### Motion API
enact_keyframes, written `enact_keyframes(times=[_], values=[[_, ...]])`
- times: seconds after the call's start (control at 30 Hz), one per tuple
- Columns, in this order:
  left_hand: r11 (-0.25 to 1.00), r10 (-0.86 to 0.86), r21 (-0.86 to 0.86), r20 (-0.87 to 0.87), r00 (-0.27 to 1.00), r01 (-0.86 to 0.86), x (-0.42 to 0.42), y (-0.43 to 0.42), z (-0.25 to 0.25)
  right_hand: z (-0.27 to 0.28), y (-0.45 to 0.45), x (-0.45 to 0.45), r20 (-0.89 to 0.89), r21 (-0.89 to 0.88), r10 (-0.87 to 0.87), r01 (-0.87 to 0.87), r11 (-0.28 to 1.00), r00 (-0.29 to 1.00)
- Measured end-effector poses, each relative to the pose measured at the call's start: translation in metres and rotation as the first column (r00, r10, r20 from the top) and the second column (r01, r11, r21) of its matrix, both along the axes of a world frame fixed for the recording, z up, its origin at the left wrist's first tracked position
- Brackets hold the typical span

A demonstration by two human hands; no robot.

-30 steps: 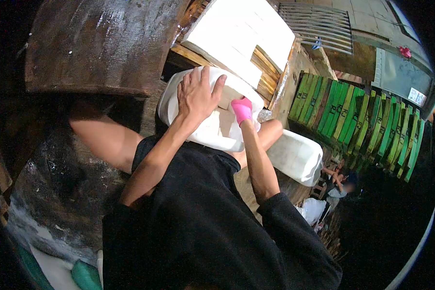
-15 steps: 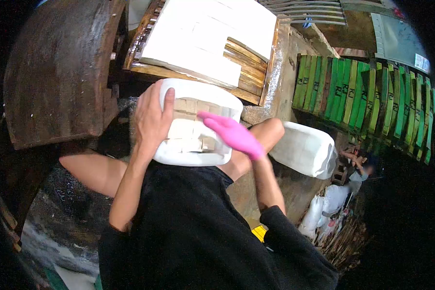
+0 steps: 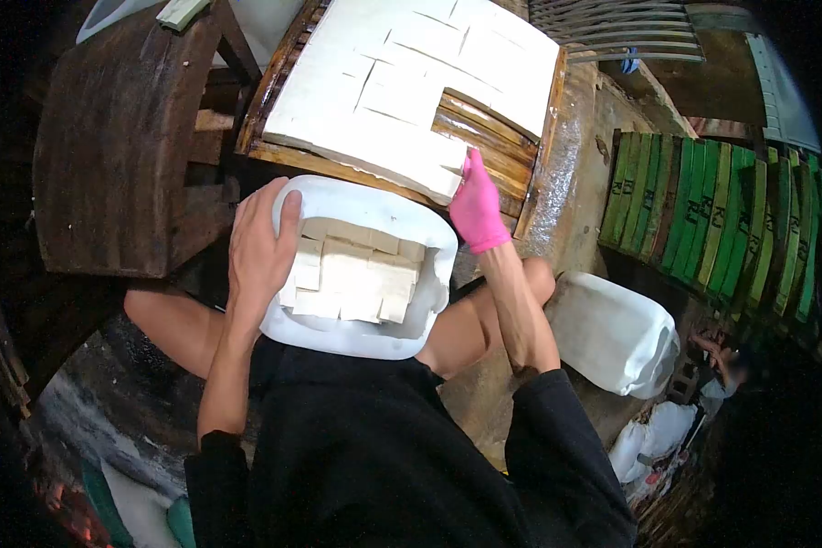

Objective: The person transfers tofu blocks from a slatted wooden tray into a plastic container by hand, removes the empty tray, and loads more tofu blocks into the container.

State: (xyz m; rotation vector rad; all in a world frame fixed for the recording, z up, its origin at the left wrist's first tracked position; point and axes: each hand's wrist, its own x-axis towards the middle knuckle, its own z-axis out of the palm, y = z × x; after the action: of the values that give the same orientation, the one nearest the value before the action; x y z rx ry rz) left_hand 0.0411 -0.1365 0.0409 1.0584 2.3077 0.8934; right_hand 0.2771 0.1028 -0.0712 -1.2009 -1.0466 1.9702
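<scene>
A white plastic container (image 3: pixel 365 344) with a cut-open side sits across my lap, holding several pale tofu blocks (image 3: pixel 361 274) in layers. My left hand (image 3: pixel 260 242) is bare and grips the container's left wall, its thumb over the rim. My right hand (image 3: pixel 479 205) wears a pink glove. It is closed at the near right corner of a cut white tofu slab (image 3: pixel 374 105), with its fingers on an end block (image 3: pixel 447 164). The slab lies on a slatted wooden tray (image 3: pixel 498 151), whose slats show through a gap.
A second white plastic container (image 3: pixel 612 333) stands on the floor right of my knee. Green wooden frames (image 3: pixel 703 219) are stacked farther right, and another person (image 3: pixel 721 370) is partly visible there. A dark wooden surface (image 3: pixel 110 173) stands at the left.
My right hand has moved from above the container up to the slab's corner. My left hand stays on the container. The view has shifted, and the blocks inside look less evenly arranged.
</scene>
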Motion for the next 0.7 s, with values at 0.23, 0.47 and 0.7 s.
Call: enact_keyframes(times=[0.23, 0.47, 0.7], values=[[0.996, 0.057, -0.068, 0.021, 0.998, -0.055, 0.009, -0.002, 0.005, 0.011, 0.023, -0.003, -0.46, -0.564, -0.052, -0.246, 0.788, 0.887], [0.998, 0.043, -0.041, -0.002, 0.999, -0.043, 0.005, -0.003, 0.0, 0.022, 0.015, -0.024, -0.679, -0.564, -0.137, -0.394, 0.726, 0.721], [0.998, 0.055, -0.037, 0.069, 0.996, -0.053, 0.003, -0.003, 0.004, 0.042, 0.005, 0.013, -0.763, -0.504, -0.207, -0.362, 0.784, 0.613]])
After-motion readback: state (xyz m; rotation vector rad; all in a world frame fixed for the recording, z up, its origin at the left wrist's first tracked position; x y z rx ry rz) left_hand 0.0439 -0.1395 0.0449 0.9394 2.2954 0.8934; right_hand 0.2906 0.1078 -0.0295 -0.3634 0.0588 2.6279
